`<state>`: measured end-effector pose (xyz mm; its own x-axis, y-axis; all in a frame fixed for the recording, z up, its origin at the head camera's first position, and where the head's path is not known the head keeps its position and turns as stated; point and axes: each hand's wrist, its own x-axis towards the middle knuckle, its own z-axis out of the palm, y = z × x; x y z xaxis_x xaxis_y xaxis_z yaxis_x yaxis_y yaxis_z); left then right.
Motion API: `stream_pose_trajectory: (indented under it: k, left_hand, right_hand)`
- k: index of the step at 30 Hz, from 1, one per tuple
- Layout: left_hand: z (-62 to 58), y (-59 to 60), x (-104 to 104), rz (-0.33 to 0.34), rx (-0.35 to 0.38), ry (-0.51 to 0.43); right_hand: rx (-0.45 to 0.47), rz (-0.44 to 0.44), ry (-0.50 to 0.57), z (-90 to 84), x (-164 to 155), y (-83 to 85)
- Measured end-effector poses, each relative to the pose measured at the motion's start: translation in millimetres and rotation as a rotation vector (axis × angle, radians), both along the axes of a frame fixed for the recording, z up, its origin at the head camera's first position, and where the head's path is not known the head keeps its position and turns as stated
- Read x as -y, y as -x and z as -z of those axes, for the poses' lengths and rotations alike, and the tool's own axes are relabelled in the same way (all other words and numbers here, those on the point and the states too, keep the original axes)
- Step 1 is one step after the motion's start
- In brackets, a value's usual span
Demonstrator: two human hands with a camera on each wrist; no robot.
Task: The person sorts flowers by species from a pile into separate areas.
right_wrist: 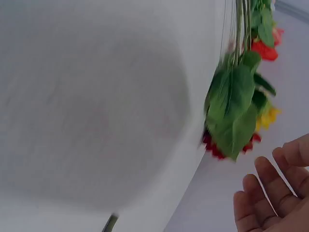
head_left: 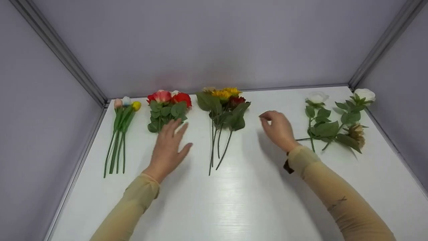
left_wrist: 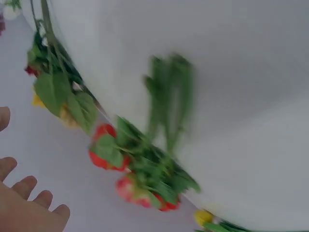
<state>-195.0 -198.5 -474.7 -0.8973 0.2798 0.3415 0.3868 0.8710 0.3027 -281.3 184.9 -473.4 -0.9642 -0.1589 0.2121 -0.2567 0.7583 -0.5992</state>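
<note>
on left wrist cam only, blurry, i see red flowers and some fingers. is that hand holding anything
Observer: No. In the head view the left hand lies flat with straight fingers on the stems of the red and pink flower bunch with green leaves, gripping nothing.
Operator: where's the other hand
Observer: The right hand hovers over the white table, fingers loosely curled, empty, between the yellow and dark red flower bunch and the white roses with green leaves.
Operator: anything left of the red bunch
Observer: Yes, a bunch of thin-stemmed tulip buds, pink, white and yellow, at the table's left edge.
</note>
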Motion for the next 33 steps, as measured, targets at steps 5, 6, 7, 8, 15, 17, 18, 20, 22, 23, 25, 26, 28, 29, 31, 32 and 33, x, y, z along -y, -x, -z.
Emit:
stream_pose_trajectory:
  k: [5, 6, 7, 8, 15, 17, 18, 20, 22, 23, 25, 26, 28, 29, 31, 32, 33]
  left_hand:
    - [-5.1, -15.3, -64, 0.254, -0.077, 0.125]
    - [-5.3, -18.4, -75, 0.295, -0.088, 0.143]
    - [-5.2, -21.6, -86, 0.333, -0.095, 0.156]
    - [-4.7, -24.7, -96, 0.368, -0.103, 0.169]
    - [3.4, -44.4, -157, 0.546, -0.076, 0.267]
    - [6.5, -48.9, -172, 0.580, -0.067, 0.301]
    - [7.9, -50.8, -180, 0.595, -0.065, 0.319]
    - [10.5, -54.5, -193, 0.622, -0.057, 0.348]
    - [12.9, -58.1, -205, 0.648, -0.052, 0.370]
    - [14.1, -59.8, -210, 0.661, -0.047, 0.376]
    - [15.8, -62.8, -218, 0.677, -0.040, 0.395]
    - [16.6, -64.0, -220, 0.683, -0.039, 0.402]
    - [18.9, -65.7, -223, 0.689, -0.038, 0.415]
    - [20.0, -66.2, -224, 0.691, -0.037, 0.418]
    - [21.9, -67.1, -223, 0.694, -0.040, 0.419]
    - [23.1, -67.3, -222, 0.695, -0.044, 0.415]
    - [24.0, -67.6, -222, 0.695, -0.045, 0.411]
  right_hand:
    - [0.054, 0.184, 0.023, -14.0, -74, 14.4]
    - [0.058, 0.210, 0.008, -16.6, -89, 15.3]
    - [0.054, 0.232, -0.010, -18.6, -104, 15.8]
    - [0.047, 0.255, -0.035, -20.1, -118, 15.8]
    - [0.057, 0.368, -0.205, -13.4, -189, 11.2]
    - [0.088, 0.383, -0.251, -10.0, -199, 9.5]
    - [0.100, 0.387, -0.270, -8.9, -203, 8.3]
    - [0.134, 0.395, -0.304, -7.6, -207, 6.0]
    - [0.176, 0.409, -0.302, -7.8, -210, 3.5]
    - [0.197, 0.420, -0.289, -8.4, -210, 2.3]
    - [0.254, 0.447, -0.252, -11.0, -211, -0.2]
    - [0.284, 0.458, -0.232, -13.2, -211, -1.7]
    - [0.340, 0.475, -0.207, -16.4, -210, -3.8]
    - [0.359, 0.476, -0.203, -17.4, -211, -4.4]
    - [0.391, 0.474, -0.200, -18.0, -212, -4.8]
    - [0.407, 0.474, -0.193, -17.6, -212, -4.8]
    - [0.417, 0.475, -0.192, -16.1, -213, -4.2]
